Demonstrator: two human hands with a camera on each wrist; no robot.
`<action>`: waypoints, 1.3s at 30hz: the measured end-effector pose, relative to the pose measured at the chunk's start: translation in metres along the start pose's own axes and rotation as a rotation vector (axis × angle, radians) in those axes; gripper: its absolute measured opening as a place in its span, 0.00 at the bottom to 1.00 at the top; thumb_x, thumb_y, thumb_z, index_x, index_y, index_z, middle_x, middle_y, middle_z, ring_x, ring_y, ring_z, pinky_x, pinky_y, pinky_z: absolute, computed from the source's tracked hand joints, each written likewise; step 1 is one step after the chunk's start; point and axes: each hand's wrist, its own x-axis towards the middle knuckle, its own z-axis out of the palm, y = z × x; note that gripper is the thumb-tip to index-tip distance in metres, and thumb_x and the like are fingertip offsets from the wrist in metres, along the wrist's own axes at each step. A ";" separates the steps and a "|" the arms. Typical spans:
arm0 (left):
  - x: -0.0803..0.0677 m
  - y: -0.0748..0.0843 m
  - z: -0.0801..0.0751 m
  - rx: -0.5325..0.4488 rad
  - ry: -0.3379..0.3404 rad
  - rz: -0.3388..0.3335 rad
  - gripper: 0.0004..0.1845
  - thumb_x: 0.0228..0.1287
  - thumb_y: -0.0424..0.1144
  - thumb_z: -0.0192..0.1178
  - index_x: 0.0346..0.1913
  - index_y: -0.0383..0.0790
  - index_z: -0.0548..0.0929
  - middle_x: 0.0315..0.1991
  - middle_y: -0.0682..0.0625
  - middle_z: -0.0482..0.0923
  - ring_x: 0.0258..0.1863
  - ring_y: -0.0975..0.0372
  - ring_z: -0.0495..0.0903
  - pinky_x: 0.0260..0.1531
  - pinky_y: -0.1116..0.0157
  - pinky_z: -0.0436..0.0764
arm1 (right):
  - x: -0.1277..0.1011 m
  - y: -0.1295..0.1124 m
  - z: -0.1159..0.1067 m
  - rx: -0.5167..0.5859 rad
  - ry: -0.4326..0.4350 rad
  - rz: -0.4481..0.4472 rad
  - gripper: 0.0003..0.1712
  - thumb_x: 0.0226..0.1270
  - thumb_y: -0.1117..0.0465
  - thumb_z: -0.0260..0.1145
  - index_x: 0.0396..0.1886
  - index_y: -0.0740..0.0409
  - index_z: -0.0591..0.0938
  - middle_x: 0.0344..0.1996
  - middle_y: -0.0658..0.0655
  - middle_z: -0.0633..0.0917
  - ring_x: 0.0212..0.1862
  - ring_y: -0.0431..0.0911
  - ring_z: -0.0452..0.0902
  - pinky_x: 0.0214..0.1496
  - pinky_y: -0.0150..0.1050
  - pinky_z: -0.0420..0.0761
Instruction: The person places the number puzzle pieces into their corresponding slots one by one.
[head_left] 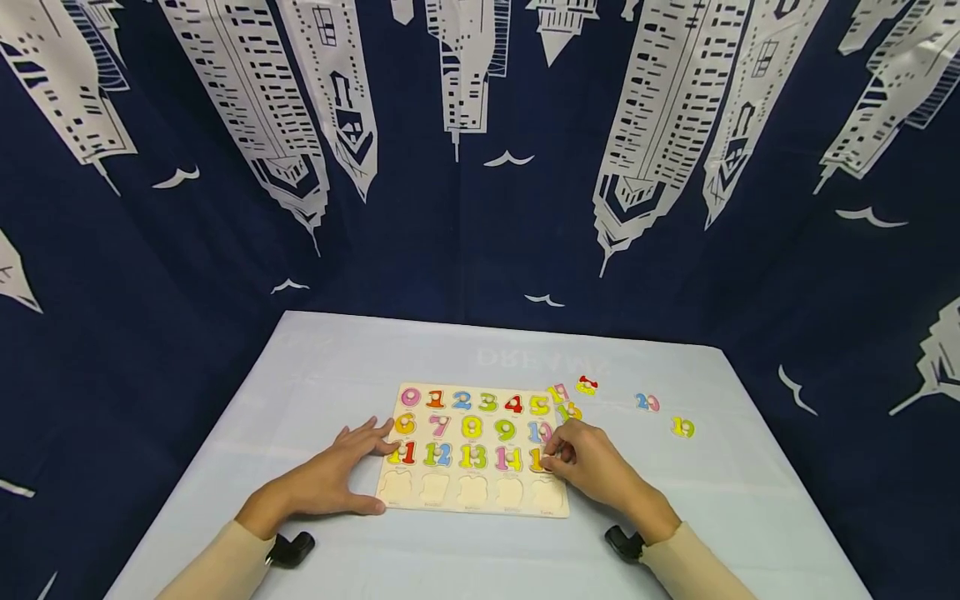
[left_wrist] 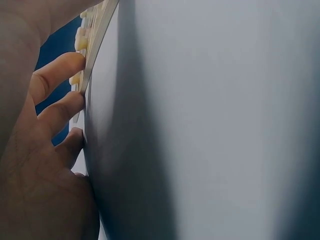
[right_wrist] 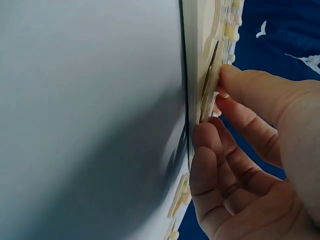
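A wooden number puzzle board [head_left: 474,502] lies on the table, its top three rows filled with coloured numbers and its bottom row of slots bare. My left hand [head_left: 375,446] rests flat on the board's left edge with straight fingers [left_wrist: 57,75] touching the rim [left_wrist: 97,40]. At the right end of the third row, my right hand [head_left: 557,457] pinches a number piece [head_left: 537,460]. In the right wrist view the piece [right_wrist: 210,85] stands tilted against the board [right_wrist: 197,45], held between thumb and fingertips [right_wrist: 240,80].
Loose number pieces lie right of the board: two by its corner [head_left: 564,402], a red one [head_left: 587,385], a "20" [head_left: 647,402] and a yellow one [head_left: 682,427]. The pale table [head_left: 337,367] is ringed by a navy curtain [head_left: 150,292].
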 end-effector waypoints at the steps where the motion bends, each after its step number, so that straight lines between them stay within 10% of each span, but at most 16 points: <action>1: 0.000 0.000 0.000 0.000 -0.004 -0.002 0.48 0.59 0.59 0.90 0.80 0.52 0.83 0.96 0.43 0.60 0.97 0.33 0.50 0.92 0.21 0.44 | 0.000 0.000 0.001 -0.002 -0.006 -0.002 0.10 0.72 0.62 0.87 0.38 0.50 0.91 0.36 0.46 0.84 0.37 0.37 0.78 0.38 0.28 0.80; 20: -0.004 -0.001 0.001 -0.016 -0.007 -0.003 0.46 0.58 0.59 0.90 0.78 0.51 0.84 0.96 0.42 0.60 0.97 0.32 0.49 0.91 0.20 0.43 | -0.006 0.008 0.000 0.009 0.047 0.036 0.09 0.72 0.59 0.88 0.46 0.52 0.95 0.41 0.47 0.90 0.37 0.35 0.78 0.40 0.28 0.82; 39: 0.000 0.002 0.001 -0.012 0.000 -0.015 0.47 0.58 0.59 0.90 0.79 0.52 0.83 0.96 0.44 0.60 0.97 0.33 0.49 0.93 0.22 0.43 | -0.039 0.088 -0.073 -0.170 0.276 0.193 0.10 0.72 0.64 0.86 0.50 0.58 0.96 0.47 0.58 0.94 0.40 0.43 0.88 0.39 0.34 0.85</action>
